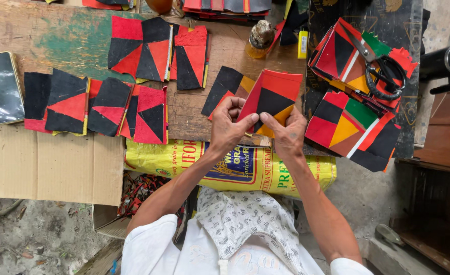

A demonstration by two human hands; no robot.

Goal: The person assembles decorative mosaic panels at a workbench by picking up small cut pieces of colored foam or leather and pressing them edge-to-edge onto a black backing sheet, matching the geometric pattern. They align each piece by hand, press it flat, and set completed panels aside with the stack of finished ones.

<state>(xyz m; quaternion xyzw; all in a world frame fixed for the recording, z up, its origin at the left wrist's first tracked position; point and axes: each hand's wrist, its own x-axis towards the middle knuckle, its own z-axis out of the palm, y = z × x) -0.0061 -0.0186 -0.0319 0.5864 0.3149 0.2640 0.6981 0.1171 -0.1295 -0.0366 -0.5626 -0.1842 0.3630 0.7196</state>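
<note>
Two hands meet over a wooden tabletop (204, 117) in the head view. The left hand (228, 125) and right hand (288, 133) both pinch the lower edge of a patchwork piece (272, 99) of red, black and yellow, thumbs pressed against forefingers, the piece lifted slightly above the table's near edge. It looks thin, light and limp, likely to fold or flop if held by one corner only, so the two-handed grip along one edge seems the steadiest hold; it looks neither slippery nor fragile.

To the left lie rows of finished red-and-black patches (100, 107), with more further back (156, 48). To the right sits a stack of multicoloured pieces (349, 125), and behind it black-handled scissors (383, 76) rest on another pile. A phone (2, 86) lies at far left, a small bottle (259, 38) stands behind the work, and a yellow printed sack (235, 168) hangs over the table's front. Nothing crowds the hands.
</note>
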